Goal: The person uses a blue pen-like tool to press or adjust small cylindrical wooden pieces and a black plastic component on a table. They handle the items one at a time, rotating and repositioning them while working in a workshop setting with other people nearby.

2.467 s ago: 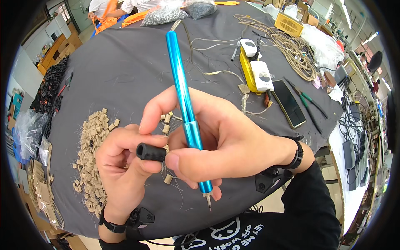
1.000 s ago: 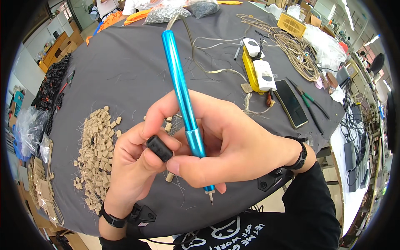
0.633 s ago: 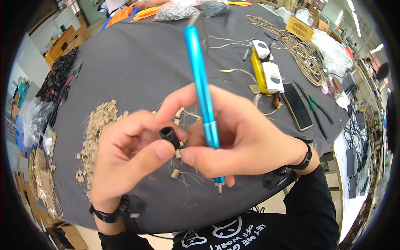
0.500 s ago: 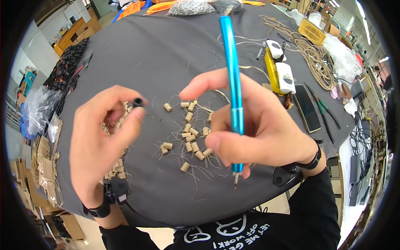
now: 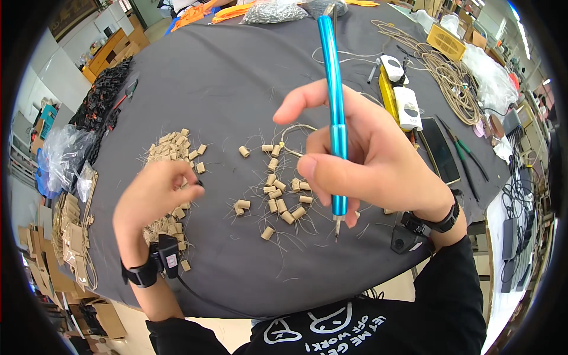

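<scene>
My left hand point(image 5: 155, 195) pinches a small black piece point(image 5: 199, 183), apparently a short tube, between thumb and forefinger. It hovers over a pile of small tan cylinders with thin wire-like tails point(image 5: 171, 147), partly covering it. In my right hand point(image 5: 387, 163) is a long, shiny blue pen-shaped tool point(image 5: 335, 106), held upright with its fine metal tip pointing down. My right forefinger is stretched away from the tool. Beneath and beside that hand lies a looser group of the same tan cylinders point(image 5: 283, 207), their thin tails spread over the dark cloth.
A dark grey cloth point(image 5: 225, 77) covers the table. On the right are a yellow power strip with white plugs point(image 5: 407, 106), a phone point(image 5: 438, 151), green-handled pliers point(image 5: 464, 154) and coiled tan cord point(image 5: 444, 77). Black netting point(image 5: 97, 94) and clear plastic bags point(image 5: 65, 151) line the left edge.
My left hand has come down toward me with the black piece, uncovering more of the left pile. My right hand and the blue tool have risen slightly, away from me.
</scene>
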The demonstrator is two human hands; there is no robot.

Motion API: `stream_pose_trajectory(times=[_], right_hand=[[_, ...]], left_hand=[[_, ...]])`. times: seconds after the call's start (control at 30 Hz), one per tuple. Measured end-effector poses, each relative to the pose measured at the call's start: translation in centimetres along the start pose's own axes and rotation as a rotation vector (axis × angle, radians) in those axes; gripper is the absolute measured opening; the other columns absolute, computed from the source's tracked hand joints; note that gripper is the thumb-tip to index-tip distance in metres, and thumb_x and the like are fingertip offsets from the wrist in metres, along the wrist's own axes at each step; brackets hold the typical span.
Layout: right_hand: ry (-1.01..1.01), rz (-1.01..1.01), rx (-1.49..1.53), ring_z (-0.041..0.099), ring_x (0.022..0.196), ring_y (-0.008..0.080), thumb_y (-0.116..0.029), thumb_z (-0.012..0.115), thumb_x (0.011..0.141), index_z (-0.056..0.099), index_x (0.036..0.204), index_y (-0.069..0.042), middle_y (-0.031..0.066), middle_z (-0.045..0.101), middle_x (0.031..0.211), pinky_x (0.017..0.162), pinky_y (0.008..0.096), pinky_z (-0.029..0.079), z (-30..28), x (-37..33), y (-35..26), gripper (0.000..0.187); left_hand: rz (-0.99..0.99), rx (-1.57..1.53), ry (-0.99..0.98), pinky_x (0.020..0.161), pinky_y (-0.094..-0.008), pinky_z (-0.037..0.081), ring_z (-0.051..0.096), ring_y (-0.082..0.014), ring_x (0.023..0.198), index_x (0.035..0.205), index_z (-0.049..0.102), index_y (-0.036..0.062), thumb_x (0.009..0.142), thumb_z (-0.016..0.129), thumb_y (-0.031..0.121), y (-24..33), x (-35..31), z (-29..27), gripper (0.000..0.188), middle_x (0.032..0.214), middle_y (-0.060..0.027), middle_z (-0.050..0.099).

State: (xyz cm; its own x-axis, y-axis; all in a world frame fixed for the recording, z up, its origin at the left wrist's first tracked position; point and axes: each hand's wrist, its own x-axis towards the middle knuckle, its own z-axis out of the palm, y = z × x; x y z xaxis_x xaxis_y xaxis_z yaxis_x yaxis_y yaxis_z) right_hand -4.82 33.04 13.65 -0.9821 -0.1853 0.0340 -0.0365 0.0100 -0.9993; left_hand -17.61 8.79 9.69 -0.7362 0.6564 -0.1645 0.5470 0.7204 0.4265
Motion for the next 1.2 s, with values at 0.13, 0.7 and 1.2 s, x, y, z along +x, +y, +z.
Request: stream_pose_trajectory(times=[0.13,0.7,1.2], right_hand=[[0.039,-0.040,-0.002,0.045,0.038,0.0048,-0.006,0.052,0.076,0.037,0.108,-0.002,0.0026,0.051,0.054,0.031,0.0161,0.036,-0.5,0.2,0.0,0.036],[0.169,-0.063,-0.063,0.041,0.030,0.0069,-0.012,0.051,0.077,0.035,0.108,-0.003,0.0028,0.047,0.050,0.026,0.0169,0.033,0.0,1.0,1.0,0.036],[0.140,-0.026,-0.042,0.043,0.038,0.0043,-0.007,0.049,0.077,0.038,0.105,-0.003,0.0014,0.048,0.053,0.029,0.0155,0.034,0.6,1.4,1.1,0.030]], left_hand=[[-0.142,0.125,-0.142,0.050,-0.0301,0.038,0.046,-0.0180,0.051,0.067,0.054,0.0001,0.062,0.064,0.022,-0.4,0.3,1.1,0.025,0.053,-0.0069,0.045],[-0.353,-0.184,0.407,0.046,-0.0198,0.027,0.030,-0.0050,0.052,0.078,0.051,-0.0005,0.072,0.062,0.011,-9.1,-13.1,0.8,0.017,0.055,0.0032,0.033],[-0.667,0.095,0.660,0.047,-0.0227,0.031,0.036,-0.0072,0.050,0.098,0.051,-0.0012,0.078,0.054,0.017,-23.3,-18.7,-0.5,0.027,0.053,0.0010,0.038]])
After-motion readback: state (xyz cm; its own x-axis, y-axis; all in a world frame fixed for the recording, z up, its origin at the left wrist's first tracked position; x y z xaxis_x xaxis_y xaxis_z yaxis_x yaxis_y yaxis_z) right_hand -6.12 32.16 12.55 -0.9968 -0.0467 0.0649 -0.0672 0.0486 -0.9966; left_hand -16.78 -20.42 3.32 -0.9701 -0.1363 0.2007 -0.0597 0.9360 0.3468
